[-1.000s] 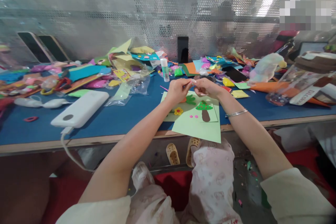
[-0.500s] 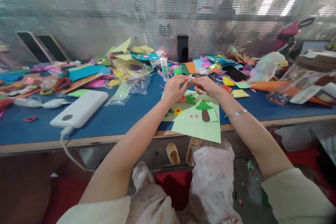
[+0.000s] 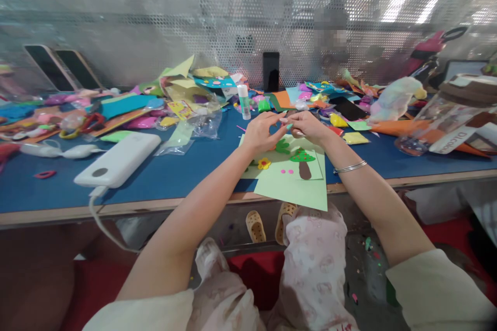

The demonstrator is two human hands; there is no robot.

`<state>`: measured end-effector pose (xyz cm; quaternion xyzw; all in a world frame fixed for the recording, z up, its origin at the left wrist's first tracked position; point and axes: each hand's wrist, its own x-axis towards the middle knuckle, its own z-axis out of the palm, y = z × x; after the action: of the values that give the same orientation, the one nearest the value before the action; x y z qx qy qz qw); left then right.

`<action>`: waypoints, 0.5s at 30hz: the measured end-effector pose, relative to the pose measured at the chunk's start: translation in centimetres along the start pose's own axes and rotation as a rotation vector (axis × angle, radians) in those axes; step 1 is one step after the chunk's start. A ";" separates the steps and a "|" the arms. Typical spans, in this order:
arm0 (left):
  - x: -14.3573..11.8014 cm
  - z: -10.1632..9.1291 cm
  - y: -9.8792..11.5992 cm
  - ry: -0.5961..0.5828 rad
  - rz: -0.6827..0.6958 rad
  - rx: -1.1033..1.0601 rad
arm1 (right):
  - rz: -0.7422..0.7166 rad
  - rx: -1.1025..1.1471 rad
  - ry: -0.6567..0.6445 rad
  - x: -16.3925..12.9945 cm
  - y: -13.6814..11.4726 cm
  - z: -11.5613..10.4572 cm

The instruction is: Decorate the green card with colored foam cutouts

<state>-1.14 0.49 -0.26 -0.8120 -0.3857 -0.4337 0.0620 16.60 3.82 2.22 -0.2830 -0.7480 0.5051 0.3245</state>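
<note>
Meeting fingertip to fingertip above a light green card point(image 3: 289, 186), the left hand point(image 3: 261, 133) and right hand point(image 3: 308, 126) pinch a tiny piece too small to identify. Both have their fingers curled in, nearly closed. The card lies on the blue surface point(image 3: 186, 176), overhanging its near edge, with a paper tree point(image 3: 303, 160) and yellow flower point(image 3: 264, 164) stuck on. A white power bank point(image 3: 118, 160) sits well to the left, a glue stick point(image 3: 244, 102) behind.

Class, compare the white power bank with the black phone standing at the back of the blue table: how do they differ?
The white power bank lies flat near the front edge; the black phone stands upright against the perforated screen. The power bank has a cable plugged in; the phone shows none. Both are rectangular slabs on the blue table.
</note>
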 end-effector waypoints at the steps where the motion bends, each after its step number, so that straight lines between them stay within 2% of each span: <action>1: 0.0 0.0 -0.1 0.003 -0.002 -0.003 | 0.006 -0.001 -0.003 0.0 0.0 -0.1; 7: 0.2 0.5 -0.4 0.024 -0.011 0.088 | 0.022 0.056 0.036 0.1 0.4 0.1; 13: -0.1 0.8 -1.2 0.046 -0.017 0.214 | 0.149 0.215 -0.105 -0.5 -0.7 0.6; 15: -0.2 0.8 -1.1 0.049 -0.003 0.280 | 0.158 0.204 -0.108 -0.6 -1.0 0.8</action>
<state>-1.45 1.50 -1.22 -0.7841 -0.4419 -0.3954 0.1832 16.32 2.58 2.81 -0.2788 -0.6844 0.6172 0.2700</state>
